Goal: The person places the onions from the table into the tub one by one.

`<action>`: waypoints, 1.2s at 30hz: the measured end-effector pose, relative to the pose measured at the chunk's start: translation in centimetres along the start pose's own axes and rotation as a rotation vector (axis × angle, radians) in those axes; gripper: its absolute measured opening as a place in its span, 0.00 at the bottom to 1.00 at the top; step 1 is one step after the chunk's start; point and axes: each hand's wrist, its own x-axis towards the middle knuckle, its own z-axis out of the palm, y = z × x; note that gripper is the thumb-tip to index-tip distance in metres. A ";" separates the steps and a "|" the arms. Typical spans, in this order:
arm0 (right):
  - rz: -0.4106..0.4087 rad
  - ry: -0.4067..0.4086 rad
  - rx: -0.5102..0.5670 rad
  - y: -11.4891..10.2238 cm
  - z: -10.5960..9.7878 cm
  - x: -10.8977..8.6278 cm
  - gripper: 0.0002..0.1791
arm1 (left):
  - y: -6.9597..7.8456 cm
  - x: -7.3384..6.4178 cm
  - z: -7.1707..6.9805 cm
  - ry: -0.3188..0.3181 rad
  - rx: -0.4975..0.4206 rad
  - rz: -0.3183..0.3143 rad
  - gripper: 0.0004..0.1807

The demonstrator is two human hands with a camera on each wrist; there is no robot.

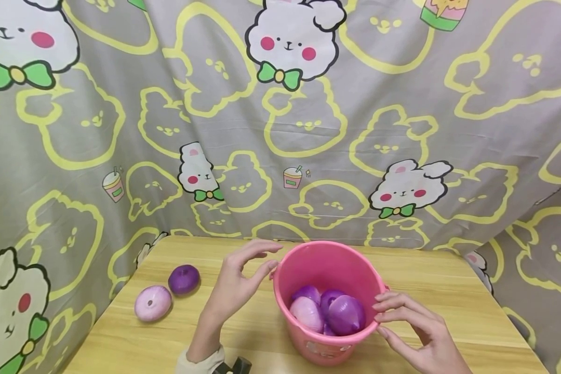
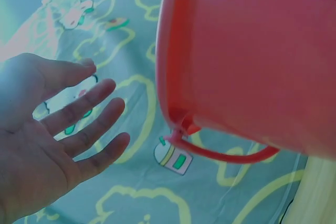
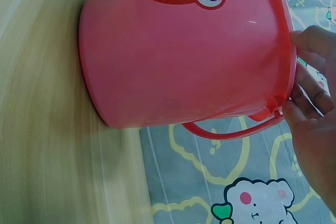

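- The pink bucket (image 1: pixel 329 301) stands on the wooden table (image 1: pixel 449 291), near its front edge, between both hands. It holds about 4 purple and pale onions (image 1: pixel 329 311).
- Risk, as I judge it: the bucket looks tilted toward the camera in the head view and sits close to the table's front edge. A push on the rim from 1 side only could tip it and spill the onions.
- A second risk: 2 more onions lie loose on the table to the left, a dark purple one (image 1: pixel 184 279) and a pale pink one (image 1: pixel 152 303). They are round and could roll off if knocked.
- The left hand (image 1: pixel 236 283) is spread wide and holds nothing. Its fingers are relaxed, just beside the bucket's left rim; I cannot tell if a fingertip touches it.
- The right hand (image 1: pixel 413 327) has loosely extended fingers resting at the bucket's right rim. The right wrist view shows fingertips (image 3: pixel 310 77) against the rim, near the handle (image 3: pixel 231 129); it is a light touch, not a closed grasp.
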 end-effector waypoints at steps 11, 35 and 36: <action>-0.006 0.001 -0.004 0.1 0.0 0.0 0.21 | -1.2 -0.2 -1.1 0.047 0.065 -0.018 0.15; 0.057 0.012 -0.024 -0.1 -0.1 -0.3 0.24 | -3.7 -0.7 -3.3 0.134 0.267 -0.075 0.17; 0.062 0.013 -0.026 -0.1 -0.1 -0.3 0.24 | -3.9 -0.7 -3.4 0.136 0.272 -0.084 0.17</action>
